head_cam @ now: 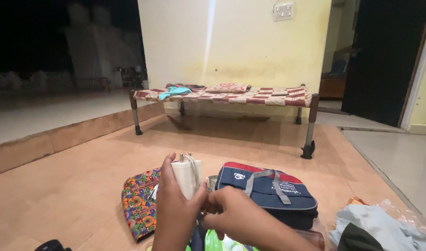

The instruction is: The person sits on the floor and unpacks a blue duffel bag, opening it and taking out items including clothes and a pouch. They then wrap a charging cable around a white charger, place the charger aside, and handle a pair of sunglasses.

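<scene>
My left hand (172, 214) is wrapped around a white charger block (185, 175) with its two prongs pointing up and its white cable looped beside it. Close against it, my right hand (238, 216) pinches something small by the cable; what it grips I cannot tell. Under the hands lies a colourful embroidered pouch (136, 200) on the left. A navy zip bag (275, 193) with a red edge and grey handle lies on the right. A bright green item (213, 241) shows below my hands.
A woven cot (250, 96) with cloths on it stands against the yellow wall ahead. A raised step (59, 139) runs along the left. A light blue garment (380, 227) and clear plastic lie at the lower right. A dark doorway (385, 60) opens on the right.
</scene>
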